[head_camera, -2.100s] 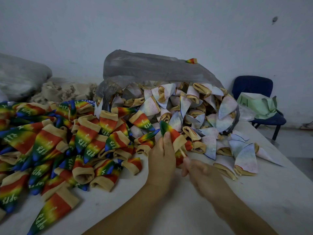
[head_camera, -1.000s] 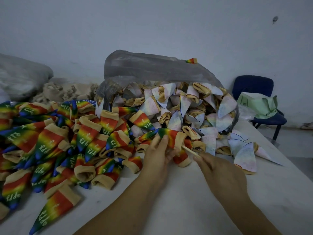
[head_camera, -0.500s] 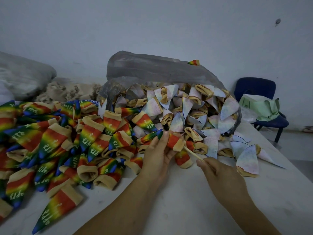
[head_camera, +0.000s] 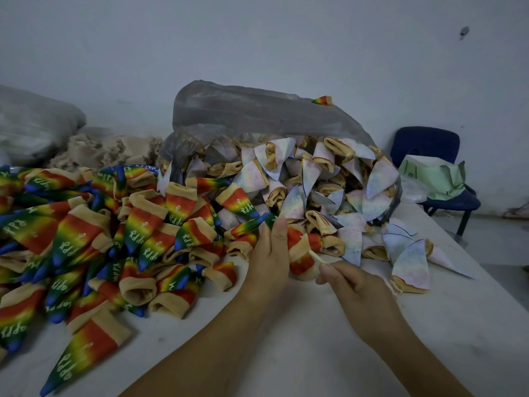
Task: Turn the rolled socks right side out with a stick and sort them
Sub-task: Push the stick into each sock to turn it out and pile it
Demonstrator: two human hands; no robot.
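A plain pale wall (head_camera: 286, 38), dimly lit and marked by one dark spot (head_camera: 464, 32), backs the white table (head_camera: 429, 325), while a blue chair (head_camera: 426, 144) stands on the grey floor (head_camera: 501, 233) at right.

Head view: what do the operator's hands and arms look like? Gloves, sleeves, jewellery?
Both bare. The left hand and right hand wear no gloves, and no rings show on the fingers. The left forearm and right forearm are uncovered to the frame edge: no sleeve in view, no watch or bracelet at either wrist. The visible nails look short and unpainted.
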